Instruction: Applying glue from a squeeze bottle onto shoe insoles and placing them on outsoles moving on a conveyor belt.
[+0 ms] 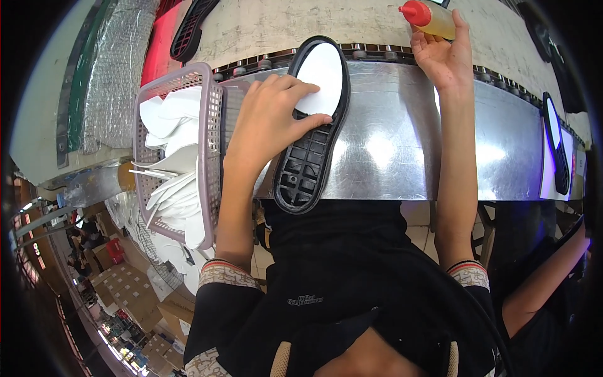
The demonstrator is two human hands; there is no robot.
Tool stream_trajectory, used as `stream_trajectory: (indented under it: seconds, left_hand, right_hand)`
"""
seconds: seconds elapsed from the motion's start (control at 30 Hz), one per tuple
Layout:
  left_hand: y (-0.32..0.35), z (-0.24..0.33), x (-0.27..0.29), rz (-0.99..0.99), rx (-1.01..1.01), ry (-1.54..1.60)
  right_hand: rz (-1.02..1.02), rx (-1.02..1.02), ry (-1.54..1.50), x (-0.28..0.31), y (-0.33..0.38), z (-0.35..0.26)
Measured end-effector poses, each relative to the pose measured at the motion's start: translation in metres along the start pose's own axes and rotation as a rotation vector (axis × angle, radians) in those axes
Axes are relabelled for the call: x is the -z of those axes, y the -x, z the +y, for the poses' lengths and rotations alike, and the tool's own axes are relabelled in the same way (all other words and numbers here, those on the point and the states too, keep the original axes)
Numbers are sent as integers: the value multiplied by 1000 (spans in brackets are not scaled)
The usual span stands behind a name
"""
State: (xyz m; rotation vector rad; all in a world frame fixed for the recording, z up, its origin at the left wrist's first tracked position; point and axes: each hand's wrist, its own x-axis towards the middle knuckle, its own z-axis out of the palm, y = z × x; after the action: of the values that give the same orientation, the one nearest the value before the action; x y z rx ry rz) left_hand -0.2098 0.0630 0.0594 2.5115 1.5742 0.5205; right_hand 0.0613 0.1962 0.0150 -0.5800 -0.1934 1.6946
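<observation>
A black shoe sole (306, 164) with a ribbed, gridded inside lies on the metal table, its lower end reaching past the near edge. In its upper half sits a white oval pad (325, 72). My left hand (271, 113) lies across the sole's left side, the index fingertip on the pad and the thumb by the pad's lower end; its other fingers are curled and partly hidden. At the far right, my right hand (445, 60) is turned palm up around a squeeze bottle (435, 22) with a red nozzle cap and yellowish body.
A mauve plastic basket (212, 135) full of white pads stands left of my left arm. Behind the metal table (383, 141) runs a roller rail (391, 55) beside a pale conveyor belt (270, 25). Another sole (186, 38) lies there. A co-worker's arm (546, 283) shows at right.
</observation>
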Motion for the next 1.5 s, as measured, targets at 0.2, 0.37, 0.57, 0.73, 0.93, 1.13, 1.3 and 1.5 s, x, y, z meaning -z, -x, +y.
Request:
stream_trajectory:
  seconds: [0.2,0.37,0.57,0.73,0.93,1.13,1.3,1.5]
  left_hand:
    - [0,6,-15,70,40,-117]
    - [-5,-8,-9,90,-62,-31]
    - [-6,3,-1,40,107,-69]
    - [-12,2,9,-96,75,-70]
    - [-12,-12,-22,-40,117,53]
    - [-24,-1,9,-218,196,-132]
    - [-24,-19,-15,68,8,76]
    - [-21,-11,-10,-160,119,-114]
  right_hand:
    - [-44,-81,-115,4,-1,0]
    - [-79,-151,-193,8,-1,7]
    - [4,-239,-256,1,0,15]
    - [32,-194,-228,1,3,19]
    - [57,-198,-268,-4,10,17]
    - [101,-186,-306,-6,13,14]
    - [114,-177,-309,-22,17,14]
    - [98,-181,-301,-17,12,10]
